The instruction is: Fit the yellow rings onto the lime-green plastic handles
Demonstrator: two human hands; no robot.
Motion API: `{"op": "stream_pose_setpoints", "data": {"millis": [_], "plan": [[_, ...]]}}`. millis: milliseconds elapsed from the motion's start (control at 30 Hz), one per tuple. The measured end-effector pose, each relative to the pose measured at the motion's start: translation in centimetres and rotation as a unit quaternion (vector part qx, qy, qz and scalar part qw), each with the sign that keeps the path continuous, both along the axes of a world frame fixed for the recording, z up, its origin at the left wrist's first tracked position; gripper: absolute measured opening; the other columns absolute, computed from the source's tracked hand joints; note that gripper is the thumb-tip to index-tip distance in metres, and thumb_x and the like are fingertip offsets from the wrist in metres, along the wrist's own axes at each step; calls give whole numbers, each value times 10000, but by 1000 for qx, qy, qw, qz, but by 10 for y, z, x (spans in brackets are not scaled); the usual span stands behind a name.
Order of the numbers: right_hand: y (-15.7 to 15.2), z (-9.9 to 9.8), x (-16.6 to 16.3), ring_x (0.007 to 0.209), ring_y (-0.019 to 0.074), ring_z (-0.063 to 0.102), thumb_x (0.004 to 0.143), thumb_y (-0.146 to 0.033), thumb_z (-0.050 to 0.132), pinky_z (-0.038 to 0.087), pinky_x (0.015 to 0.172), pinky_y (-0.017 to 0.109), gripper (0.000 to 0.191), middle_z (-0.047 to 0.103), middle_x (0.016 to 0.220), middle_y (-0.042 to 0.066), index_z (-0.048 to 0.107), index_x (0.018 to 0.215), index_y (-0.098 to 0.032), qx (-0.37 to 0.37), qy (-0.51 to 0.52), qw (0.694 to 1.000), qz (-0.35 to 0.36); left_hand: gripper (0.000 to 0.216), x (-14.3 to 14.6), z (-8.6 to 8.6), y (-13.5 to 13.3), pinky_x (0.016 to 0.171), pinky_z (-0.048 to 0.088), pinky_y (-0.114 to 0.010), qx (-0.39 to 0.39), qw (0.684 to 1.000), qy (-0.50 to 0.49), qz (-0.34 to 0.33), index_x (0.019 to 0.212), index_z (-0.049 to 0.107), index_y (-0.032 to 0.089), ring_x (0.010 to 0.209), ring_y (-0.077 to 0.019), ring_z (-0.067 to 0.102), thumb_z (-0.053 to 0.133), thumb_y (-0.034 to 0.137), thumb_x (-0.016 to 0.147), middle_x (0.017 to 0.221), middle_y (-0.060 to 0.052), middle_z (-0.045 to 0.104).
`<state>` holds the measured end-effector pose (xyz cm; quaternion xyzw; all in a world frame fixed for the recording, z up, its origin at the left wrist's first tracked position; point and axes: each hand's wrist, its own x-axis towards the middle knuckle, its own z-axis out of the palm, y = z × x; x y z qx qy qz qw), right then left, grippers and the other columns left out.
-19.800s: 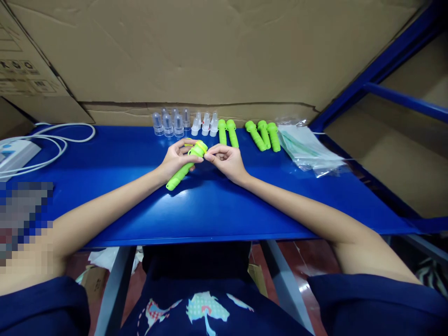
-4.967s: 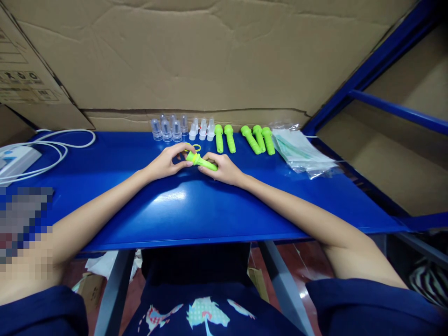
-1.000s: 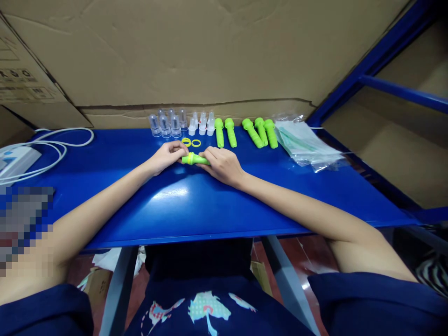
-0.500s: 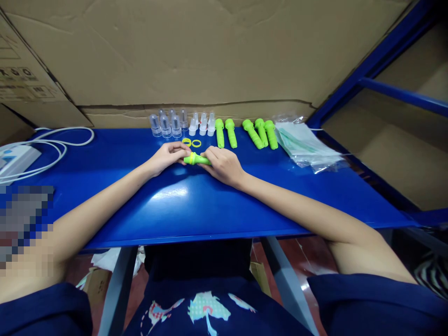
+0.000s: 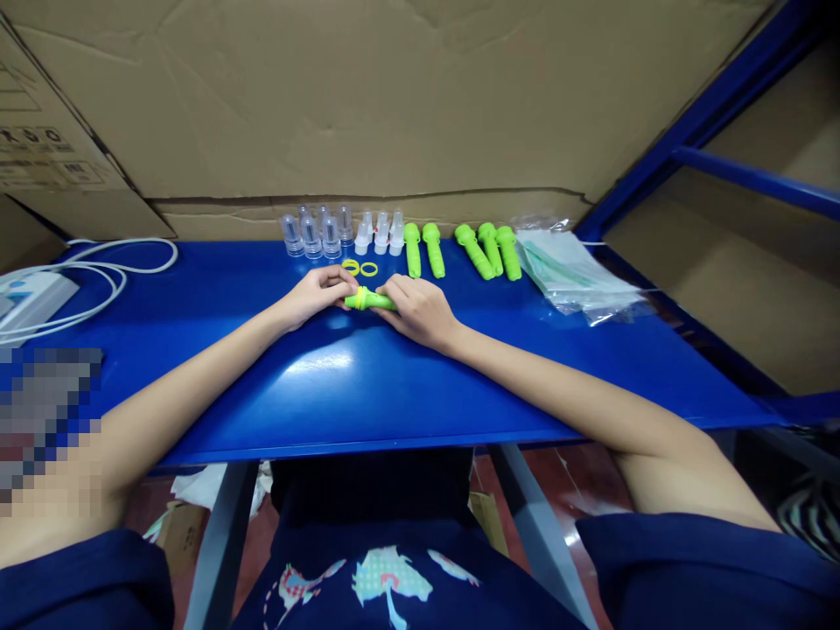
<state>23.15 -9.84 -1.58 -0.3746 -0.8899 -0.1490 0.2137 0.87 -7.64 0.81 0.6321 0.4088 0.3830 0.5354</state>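
A bright green, flashlight-shaped plastic body (image 5: 377, 301) lies sideways between my hands, just above the blue table. My right hand (image 5: 416, 308) wraps its plain end. At its ribbed left end, my left hand (image 5: 321, 293) pinches with thumb and fingertips at a yellow ring (image 5: 360, 297) that goes around the body. My fingers partly hide the ribbed end. Behind my left hand, loose yellow rings (image 5: 368, 269) lie on the table.
Along the back stand several clear domed caps (image 5: 310, 236), white cone-tipped pieces (image 5: 381, 238) and more green bodies (image 5: 434, 251). Plastic bags (image 5: 570, 271) lie at the right. A white power strip (image 5: 39, 297) with looped cable sits at the left. Cardboard (image 5: 367, 105) walls off the back.
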Motion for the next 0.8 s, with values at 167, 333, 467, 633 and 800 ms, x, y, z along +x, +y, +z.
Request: {"op": "stream_pose_setpoints", "data": {"millis": [167, 333, 467, 633, 800], "plan": [[0, -1, -1, 870, 242, 582, 1075, -389, 406, 335, 706, 349, 359, 684, 977, 137, 645, 1022, -127, 5, -5, 1000, -2, 224, 1, 1, -1, 640, 537, -233, 5, 1000, 7, 5, 789, 665, 144, 694, -118, 621, 774, 305, 678, 757, -14, 666], [0, 0, 0, 874, 239, 574, 1061, -379, 450, 326, 705, 342, 310, 681, 979, 130, 641, 1025, -137, 4, -9, 1000, 1, 224, 1, 4, -3, 695, 535, -278, 9, 1000, 21, 4, 793, 656, 146, 703, -135, 617, 762, 311, 685, 764, -12, 657], [-1, 1, 0, 865, 243, 562, 1060, -376, 449, 319, 708, 351, 306, 679, 974, 131, 638, 999, -143, 5, -9, 1000, 2, 192, 0, 4, -2, 750, 504, -271, 28, 998, 47, 7, 784, 661, 146, 730, -129, 612, 756, 256, 658, 756, 5, 655], [1, -2, 0, 862, 250, 556, 1027, -396, 516, 322, 714, 351, 280, 686, 958, 130, 640, 984, -149, -3, 9, 1000, -7, 294, -2, 2, 0, 804, 498, -285, 15, 999, 34, -12, 836, 647, 142, 769, -130, 633, 801, 278, 626, 798, 7, 679], [1, -5, 0, 841, 247, 572, 998, -412, 575, 321, 696, 344, 270, 704, 909, 110, 654, 984, -154, -22, 21, 999, -28, 343, -2, 2, 1, 871, 509, -311, 22, 999, 26, -18, 883, 659, 131, 821, -141, 656, 823, 309, 640, 875, -20, 706]]}}
